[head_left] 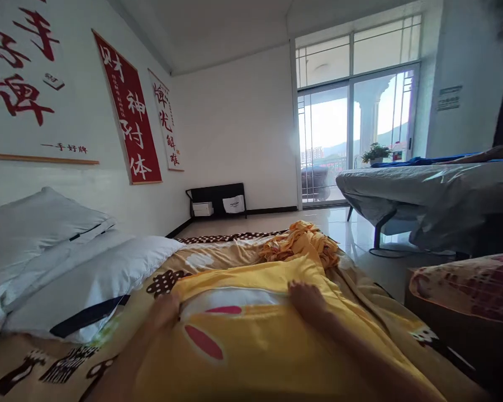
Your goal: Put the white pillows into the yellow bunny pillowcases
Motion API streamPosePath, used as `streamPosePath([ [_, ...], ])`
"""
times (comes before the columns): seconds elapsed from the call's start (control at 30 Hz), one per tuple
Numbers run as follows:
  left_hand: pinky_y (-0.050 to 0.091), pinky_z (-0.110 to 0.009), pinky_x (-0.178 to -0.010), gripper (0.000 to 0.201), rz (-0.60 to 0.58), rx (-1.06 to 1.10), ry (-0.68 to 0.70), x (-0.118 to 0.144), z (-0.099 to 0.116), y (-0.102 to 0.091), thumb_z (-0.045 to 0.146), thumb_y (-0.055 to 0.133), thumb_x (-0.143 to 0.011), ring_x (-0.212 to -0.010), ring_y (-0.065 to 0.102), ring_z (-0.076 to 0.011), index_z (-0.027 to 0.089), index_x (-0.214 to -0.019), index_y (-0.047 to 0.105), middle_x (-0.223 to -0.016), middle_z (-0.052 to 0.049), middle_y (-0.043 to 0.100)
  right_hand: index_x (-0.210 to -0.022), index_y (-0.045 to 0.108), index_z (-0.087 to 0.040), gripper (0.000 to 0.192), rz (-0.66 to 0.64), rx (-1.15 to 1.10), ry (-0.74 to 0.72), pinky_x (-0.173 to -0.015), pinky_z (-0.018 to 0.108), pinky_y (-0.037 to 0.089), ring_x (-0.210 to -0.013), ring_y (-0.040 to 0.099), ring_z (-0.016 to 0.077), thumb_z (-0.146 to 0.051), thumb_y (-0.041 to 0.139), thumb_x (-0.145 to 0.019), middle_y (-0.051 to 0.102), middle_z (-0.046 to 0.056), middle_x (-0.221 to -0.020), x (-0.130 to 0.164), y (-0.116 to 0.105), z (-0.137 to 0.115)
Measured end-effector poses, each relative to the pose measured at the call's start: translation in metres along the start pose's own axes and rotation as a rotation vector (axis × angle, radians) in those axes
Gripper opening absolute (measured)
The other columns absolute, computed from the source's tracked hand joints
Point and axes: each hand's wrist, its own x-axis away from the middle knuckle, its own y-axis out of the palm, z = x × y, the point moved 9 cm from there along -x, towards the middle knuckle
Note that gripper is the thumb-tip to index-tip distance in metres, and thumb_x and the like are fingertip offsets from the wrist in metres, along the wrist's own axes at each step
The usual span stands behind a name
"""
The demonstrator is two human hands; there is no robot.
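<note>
A person's two bare hands work at a soft yellow fabric cover with white and pink markings (272, 349), which lies directly between and below them, spread over a tan bedspread with dark brown and white patterns (230, 251). The left hand (164, 312) is closed on the cover's left edge; it is blurred and its fingertips are hidden, so how tightly it holds cannot be told. The right hand (309, 300) has its fingers curled in on the fabric near the far edge, just right of the white patch, with little gap showing between fingers and cloth. The two hands stand well apart, with the pink oval shapes between them, nearer the left hand. Just beyond the right hand, a crumpled heap of orange-yellow cloth (302, 240) rests on the bedspread. To the left of the left hand lie white pillows with dark trim (104, 271). Right of the right hand, and well apart from it, is a box-like shape topped with red-and-cream patterned fabric (473, 285); farther off on that side stands a table draped in translucent plastic sheeting (402, 184). Well beyond both hands, a low black rack (216, 194) stands against the white wall.
</note>
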Motion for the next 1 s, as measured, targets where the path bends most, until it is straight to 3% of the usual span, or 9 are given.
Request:
streamPosePath([
  [0.07,0.035,-0.043,-0.091,0.031,0.112,-0.071,-0.004,-0.009,-0.010,-0.036,0.022,0.039,-0.083,-0.099,0.060,-0.0310,0.014,-0.095,0.067,-0.095,-0.016,0.069,-0.095,0.070,-0.015,0.031,0.039,0.005,0.002,-0.075,0.039,0.053,-0.083,0.069,0.0249,-0.002,0.044,-0.082,0.071,0.016,-0.092,-0.013,-0.039,0.025],
  [0.13,0.032,-0.046,-0.094,0.035,0.311,-0.122,-0.033,-0.011,-0.019,-0.071,0.021,0.034,-0.085,-0.106,0.056,-0.0320,0.013,-0.103,0.064,-0.104,-0.017,0.067,-0.110,0.067,-0.017,0.043,0.175,0.003,0.005,-0.089,0.044,0.049,-0.102,0.065,0.0262,0.000,0.042,-0.079,0.067,0.015,-0.111,-0.017,-0.078,0.048],
  [0.2,0.034,-0.044,-0.091,0.035,0.423,-0.147,-0.068,-0.010,-0.020,-0.076,0.020,0.035,-0.086,-0.105,0.057,-0.0305,0.013,-0.107,0.062,-0.103,-0.015,0.067,-0.127,0.058,-0.020,0.062,0.341,-0.019,-0.024,-0.102,0.046,0.041,-0.121,0.054,0.0246,0.002,0.040,-0.072,0.058,0.010,-0.130,-0.009,-0.092,0.057],
  [0.27,0.038,-0.041,-0.084,0.035,0.316,-0.145,-0.071,-0.011,-0.009,-0.036,0.017,0.033,-0.087,-0.095,0.061,-0.0282,0.013,-0.104,0.064,-0.097,-0.015,0.068,-0.134,0.052,-0.021,0.072,0.419,-0.039,-0.074,-0.105,0.044,0.039,-0.127,0.047,0.0226,0.004,0.037,-0.067,0.052,0.006,-0.136,0.006,-0.066,0.050],
  [0.4,0.041,-0.034,-0.077,0.037,0.007,-0.115,-0.040,-0.010,0.031,0.083,0.005,0.033,-0.086,-0.087,0.065,-0.0250,0.012,-0.091,0.069,-0.088,-0.014,0.069,-0.131,0.055,-0.018,0.066,0.299,-0.004,-0.088,-0.101,0.047,0.045,-0.127,0.048,0.0246,0.006,0.031,-0.074,0.049,0.006,-0.138,0.024,0.043,0.021],
  [0.47,0.041,-0.035,-0.080,0.038,-0.005,-0.105,-0.025,-0.011,0.042,0.112,0.005,0.032,-0.087,-0.091,0.064,-0.0261,0.012,-0.092,0.070,-0.088,-0.015,0.069,-0.133,0.053,-0.019,0.063,0.254,-0.004,-0.061,-0.102,0.049,0.044,-0.129,0.045,0.0250,0.004,0.030,-0.079,0.047,0.007,-0.140,0.025,0.075,0.016],
  [0.63,0.043,-0.035,-0.083,0.040,0.034,-0.028,-0.025,-0.022,0.024,0.121,0.007,0.029,-0.089,-0.096,0.064,-0.0252,0.011,-0.099,0.066,-0.094,-0.015,0.069,-0.135,0.051,-0.015,0.067,0.260,-0.097,-0.031,-0.106,0.047,0.040,-0.130,0.043,0.0215,0.006,0.028,-0.075,0.048,0.007,-0.139,0.019,0.079,0.026],
  [0.87,0.045,-0.028,-0.086,0.033,0.206,0.503,-0.208,-0.016,-0.020,0.137,0.024,0.040,-0.084,-0.107,0.060,-0.0227,0.014,-0.105,0.063,-0.115,-0.014,0.066,-0.125,0.060,-0.015,0.067,0.335,-0.285,0.014,-0.107,0.045,0.040,-0.126,0.049,0.0196,0.005,0.029,-0.069,0.057,0.006,-0.130,0.028,0.076,0.032],
  [1.0,0.046,-0.029,-0.079,0.031,0.277,0.586,-0.215,-0.009,-0.022,0.118,0.025,0.044,-0.077,-0.095,0.063,-0.0245,0.013,-0.098,0.063,-0.100,-0.013,0.069,-0.119,0.064,-0.018,0.067,0.336,-0.361,0.055,-0.106,0.043,0.041,-0.122,0.052,0.0196,0.003,0.033,-0.064,0.059,0.006,-0.127,0.029,0.056,0.033],
])
